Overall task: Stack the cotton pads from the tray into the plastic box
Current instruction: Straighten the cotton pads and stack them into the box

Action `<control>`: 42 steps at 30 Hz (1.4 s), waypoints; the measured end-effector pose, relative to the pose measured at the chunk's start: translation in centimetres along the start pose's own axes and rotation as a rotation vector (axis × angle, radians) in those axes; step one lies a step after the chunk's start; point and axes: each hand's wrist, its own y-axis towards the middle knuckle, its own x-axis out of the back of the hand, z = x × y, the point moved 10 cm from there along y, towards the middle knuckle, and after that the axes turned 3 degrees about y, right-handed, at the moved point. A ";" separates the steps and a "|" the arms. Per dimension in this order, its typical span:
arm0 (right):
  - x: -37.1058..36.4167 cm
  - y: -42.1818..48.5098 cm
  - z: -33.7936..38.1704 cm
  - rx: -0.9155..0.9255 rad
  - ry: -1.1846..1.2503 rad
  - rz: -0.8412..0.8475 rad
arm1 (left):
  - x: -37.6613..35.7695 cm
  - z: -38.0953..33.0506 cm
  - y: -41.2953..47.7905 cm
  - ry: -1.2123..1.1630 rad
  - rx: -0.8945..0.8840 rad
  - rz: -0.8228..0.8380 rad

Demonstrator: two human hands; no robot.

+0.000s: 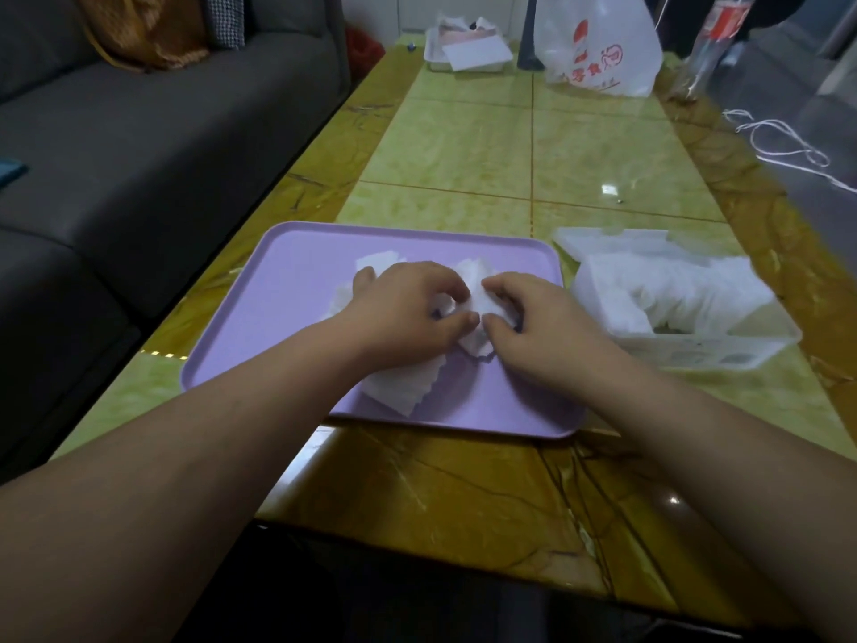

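A lilac tray [287, 290] lies on the table in front of me with white cotton pads on it. My left hand [408, 313] and my right hand [538, 327] meet over the tray's middle, both pinching a small bunch of cotton pads [475, 338] between fingertips. A fanned stack of pads [408, 387] lies under my left wrist near the tray's front edge, and more pads [378, 262] show beyond my left hand. The clear plastic box [723, 355] stands right of the tray, its lid open, with many pads [672, 290] inside.
A grey sofa [139, 155] runs along the table's left side. At the far end stand a white plastic bag [603, 48], a white tray of papers [468, 51] and a plastic bottle [714, 39]. A white cord [788, 150] lies at the right edge.
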 end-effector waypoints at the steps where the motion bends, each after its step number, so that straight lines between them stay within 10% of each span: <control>1: 0.4 0.0 -0.1 -0.015 0.036 -0.027 | 0.0 0.1 0.1 0.002 0.009 -0.003; 16: 1.4 -1.4 -0.6 -0.066 0.342 -0.089 | 1.3 -2.7 -1.1 -0.213 -0.138 0.003; 42: 2.9 -2.5 -3.2 -0.301 0.525 -0.357 | -0.8 -1.5 0.2 -0.030 0.130 -0.064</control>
